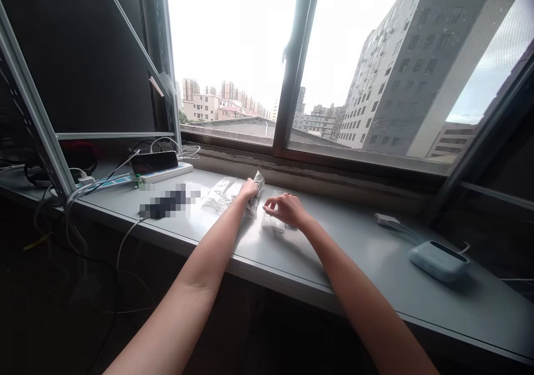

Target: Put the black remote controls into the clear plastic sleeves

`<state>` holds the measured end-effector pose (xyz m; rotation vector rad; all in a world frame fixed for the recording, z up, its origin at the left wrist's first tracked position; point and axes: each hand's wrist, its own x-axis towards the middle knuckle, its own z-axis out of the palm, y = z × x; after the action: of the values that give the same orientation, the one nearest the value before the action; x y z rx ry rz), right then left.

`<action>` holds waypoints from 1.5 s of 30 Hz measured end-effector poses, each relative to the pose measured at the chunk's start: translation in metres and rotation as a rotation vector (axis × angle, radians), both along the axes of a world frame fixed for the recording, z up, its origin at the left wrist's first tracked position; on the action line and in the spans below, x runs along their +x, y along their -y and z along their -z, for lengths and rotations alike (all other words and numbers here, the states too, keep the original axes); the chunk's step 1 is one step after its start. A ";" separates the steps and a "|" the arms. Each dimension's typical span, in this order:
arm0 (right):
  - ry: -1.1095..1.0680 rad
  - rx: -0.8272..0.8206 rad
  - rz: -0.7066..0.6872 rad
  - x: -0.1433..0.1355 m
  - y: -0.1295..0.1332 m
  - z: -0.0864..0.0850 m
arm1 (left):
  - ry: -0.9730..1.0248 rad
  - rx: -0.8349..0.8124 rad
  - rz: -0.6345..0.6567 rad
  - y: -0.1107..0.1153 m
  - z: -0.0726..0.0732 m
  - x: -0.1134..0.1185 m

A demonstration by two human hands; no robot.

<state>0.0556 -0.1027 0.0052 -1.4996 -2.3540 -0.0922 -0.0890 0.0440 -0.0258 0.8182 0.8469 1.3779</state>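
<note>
My left hand (249,189) is closed on a grey-silver plastic packet (257,188), which stands tilted up from the desk. Flat to its left lie several clear plastic bags (220,192). My right hand (287,208) hovers just right of that packet, fingers curved, with a gap between thumb and index finger and nothing visible in it. Below those fingers a small clear bag with whitish contents (273,223) rests on the desk; whether a fingertip touches it is hard to make out.
The grey desk (334,252) runs below a window. At left are a phone (154,163) on a power strip (183,168), cables, a small green bottle (137,181), a blurred dark object (162,203) and a metal frame (37,97). A pale blue box-shaped device (439,261) sits right.
</note>
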 end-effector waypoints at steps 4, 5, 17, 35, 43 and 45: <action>0.003 -0.062 -0.021 0.004 0.000 -0.002 | -0.217 -0.121 -0.129 0.007 -0.006 0.000; 0.011 -0.070 -0.037 0.006 -0.001 -0.001 | -0.226 -0.127 -0.147 0.008 -0.007 0.000; 0.027 -0.198 -0.193 0.016 -0.008 0.005 | -0.402 0.198 -0.188 0.020 -0.003 0.016; -0.164 -0.187 -0.183 0.018 -0.015 0.007 | -1.197 0.264 -0.045 0.018 0.005 0.005; -0.443 0.106 0.123 0.021 -0.019 -0.002 | -1.538 0.613 -0.152 0.039 -0.022 0.021; -0.610 0.203 0.205 0.024 -0.021 -0.004 | -1.437 0.797 -0.408 0.045 -0.030 0.029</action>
<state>0.0800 -0.0815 0.0087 -1.4142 -1.6601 0.0669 -0.0600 -0.0014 0.0040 2.5031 1.5956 1.3434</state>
